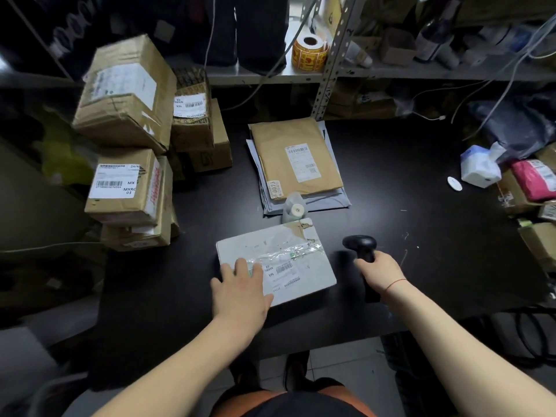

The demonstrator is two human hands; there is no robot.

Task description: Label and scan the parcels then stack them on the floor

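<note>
A flat white parcel (279,257) lies on the black table (421,206) in front of me, with clear tape and a barcode label on its top. My left hand (240,291) rests flat on its near left corner, fingers spread. My right hand (380,270) grips the handle of a black barcode scanner (361,245), whose head sits just right of the parcel. Behind the parcel lies a stack of envelopes topped by a brown padded mailer (296,158) with a label.
Labelled cardboard boxes (129,164) are piled at the table's left end. A small label roll (293,207) stands behind the white parcel. A yellow sticker roll (310,52) sits on the shelf. A tissue pack (480,168) and more parcels (532,188) crowd the right edge.
</note>
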